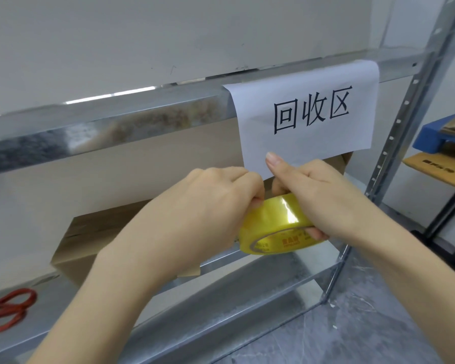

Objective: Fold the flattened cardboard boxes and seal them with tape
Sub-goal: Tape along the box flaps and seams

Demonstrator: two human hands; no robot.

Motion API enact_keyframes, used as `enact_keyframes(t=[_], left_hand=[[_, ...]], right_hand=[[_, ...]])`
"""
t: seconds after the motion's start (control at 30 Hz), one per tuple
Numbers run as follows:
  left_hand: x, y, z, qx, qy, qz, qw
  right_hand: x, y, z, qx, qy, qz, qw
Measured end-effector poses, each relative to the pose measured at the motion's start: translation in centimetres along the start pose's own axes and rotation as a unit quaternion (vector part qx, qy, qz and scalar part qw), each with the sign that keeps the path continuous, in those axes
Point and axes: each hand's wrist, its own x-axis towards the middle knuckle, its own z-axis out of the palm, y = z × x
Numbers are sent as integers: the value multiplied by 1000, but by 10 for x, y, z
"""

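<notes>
The left hand (208,206) hides part of the cardboard box (90,237); the scissors (8,308) are cut off.

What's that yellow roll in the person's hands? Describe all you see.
The tape roll is glossy, see-through yellow, wound on a core ring with red print. It is held tilted, open side toward the camera, before the metal shelf. The right hand grips its right side; the left hand pinches its upper left edge.

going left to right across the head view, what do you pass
scissors → box → left hand → tape → right hand → shelf post → blue object
</notes>
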Motion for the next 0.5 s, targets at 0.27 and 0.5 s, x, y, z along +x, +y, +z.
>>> enact_keyframes(t=[0.27,0.5], left_hand=[[-4,5,-7,-61,34,-21,997],[-2,2,-17,-121,3,-7,993]], right_hand=[[-6,-7,-5,22,-30,29,999],[-11,-11,-5,35,-20,-26,999]])
